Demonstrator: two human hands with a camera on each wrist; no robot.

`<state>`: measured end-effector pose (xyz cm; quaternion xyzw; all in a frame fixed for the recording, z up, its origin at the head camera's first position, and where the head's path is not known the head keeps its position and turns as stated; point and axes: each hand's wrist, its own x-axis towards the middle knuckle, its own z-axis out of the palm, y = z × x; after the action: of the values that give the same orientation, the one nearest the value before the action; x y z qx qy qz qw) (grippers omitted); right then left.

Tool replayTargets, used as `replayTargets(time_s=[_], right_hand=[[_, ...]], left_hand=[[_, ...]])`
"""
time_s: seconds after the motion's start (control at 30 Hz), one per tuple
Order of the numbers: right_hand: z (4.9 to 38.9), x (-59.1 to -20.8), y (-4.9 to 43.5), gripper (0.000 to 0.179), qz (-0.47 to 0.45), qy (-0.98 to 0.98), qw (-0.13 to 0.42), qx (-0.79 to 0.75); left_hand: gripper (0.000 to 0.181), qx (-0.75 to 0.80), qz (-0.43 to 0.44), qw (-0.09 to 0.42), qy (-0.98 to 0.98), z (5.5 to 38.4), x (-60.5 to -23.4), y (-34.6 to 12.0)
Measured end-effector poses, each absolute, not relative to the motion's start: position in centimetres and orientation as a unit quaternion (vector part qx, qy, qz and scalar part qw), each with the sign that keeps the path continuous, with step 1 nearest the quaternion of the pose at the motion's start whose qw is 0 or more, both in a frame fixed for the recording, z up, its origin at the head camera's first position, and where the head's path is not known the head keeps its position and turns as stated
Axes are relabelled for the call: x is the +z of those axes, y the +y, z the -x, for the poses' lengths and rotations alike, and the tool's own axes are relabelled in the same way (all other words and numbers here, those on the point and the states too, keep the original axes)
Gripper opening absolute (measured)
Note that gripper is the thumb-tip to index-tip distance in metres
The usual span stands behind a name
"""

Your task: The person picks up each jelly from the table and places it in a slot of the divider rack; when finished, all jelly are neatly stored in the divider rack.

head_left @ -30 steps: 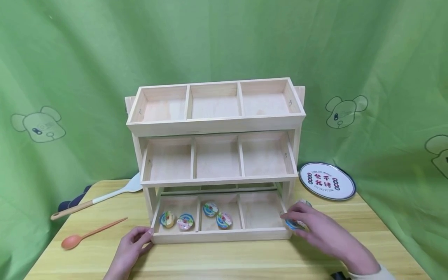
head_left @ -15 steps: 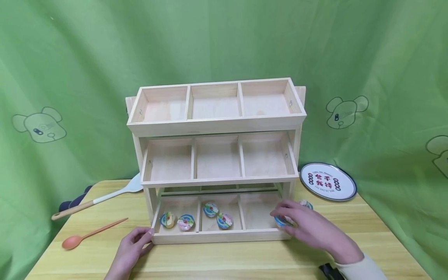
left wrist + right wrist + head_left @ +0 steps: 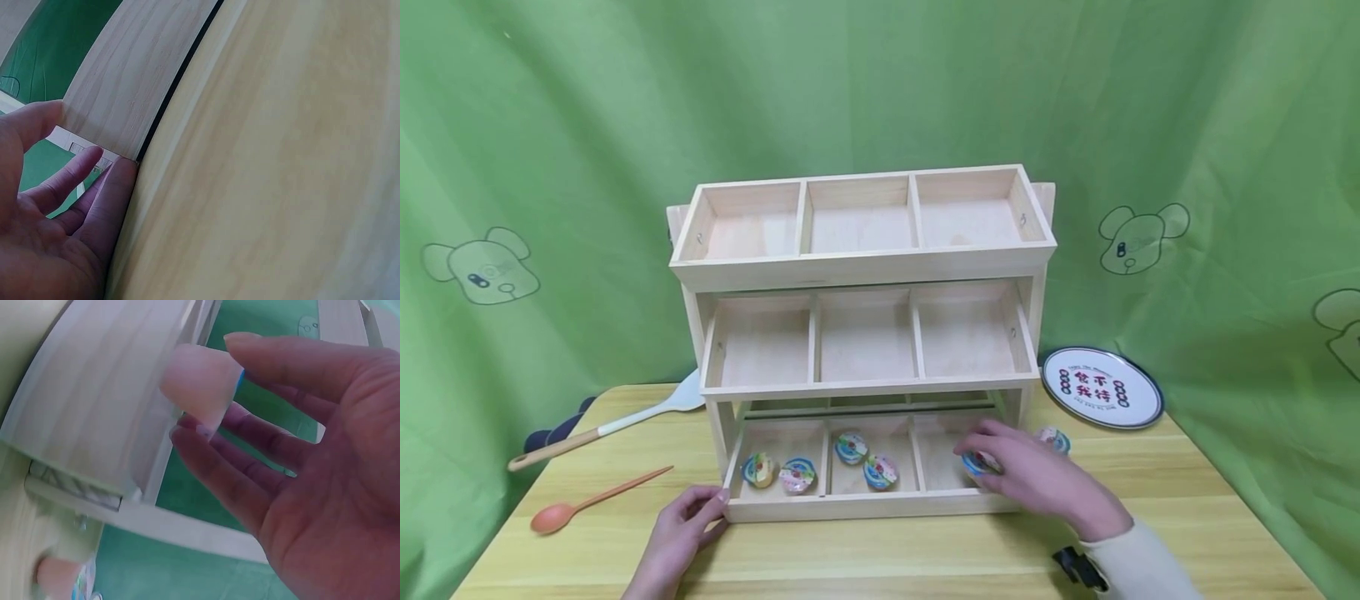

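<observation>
My right hand (image 3: 1037, 477) pinches a small jelly cup (image 3: 197, 384) between thumb and fingers. In the head view that cup is over the right compartment of the bottom tray of a pale wooden three-tier rack (image 3: 865, 268). My left hand (image 3: 679, 533) holds the tray's front left corner; in the left wrist view its thumb and fingertips touch the front board (image 3: 134, 75) at its end. Two jelly cups (image 3: 797, 476) lie in the tray's left compartment and two more jelly cups (image 3: 880, 472) in the middle one. Another jelly cup (image 3: 1055, 439) stands right of the rack.
A round plate (image 3: 1102, 389) with red lettering lies behind on the right. On the left are a white spatula (image 3: 647, 414) with a wooden handle and an orange spoon (image 3: 553, 517). A green curtain (image 3: 865, 83) hangs behind the wooden table (image 3: 850, 558).
My right hand has moved left with the jelly cup, from beside the bottom tray's right end to over its right compartment. My left hand stays at the corner.
</observation>
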<state>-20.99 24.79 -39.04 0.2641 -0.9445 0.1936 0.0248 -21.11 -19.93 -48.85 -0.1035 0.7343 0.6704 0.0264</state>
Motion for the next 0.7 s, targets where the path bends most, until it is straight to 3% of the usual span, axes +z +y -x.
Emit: replayTargets(time_s=[0.7], right_hand=[[24.0,-41.3,22.0,0.033,-0.254,-0.949,0.038,0.181]], left_hand=[[0.042,0.654,0.098,0.033,0.750,21.2,-48.9,-20.0]])
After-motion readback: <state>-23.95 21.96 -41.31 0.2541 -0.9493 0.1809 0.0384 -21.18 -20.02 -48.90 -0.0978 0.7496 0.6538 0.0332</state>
